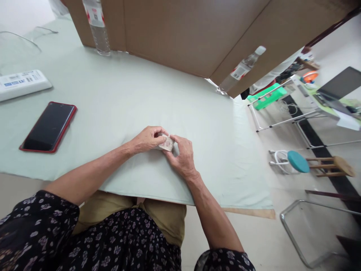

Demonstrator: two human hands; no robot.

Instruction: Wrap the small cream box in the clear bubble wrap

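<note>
Near the front of the cloth-covered table (169, 101), both hands meet around a small pale rectangular stack (168, 144) that looks like a deck of cards, with faint reddish marks on its top. My left hand (149, 139) grips its left side, the thumb lying over the top face. On the opposite side, my right hand (182, 153) holds the edges between thumb and fingers. The fingers cover part of the stack, so its full outline is hidden.
To the left lie a red-cased phone (48, 127) and a white box-like device (24, 84). A cardboard panel (175, 34) stands at the back, with a bottle (99, 35) at left and another bottle (241, 69) at right. Stools (298, 162) stand beyond the table's right edge.
</note>
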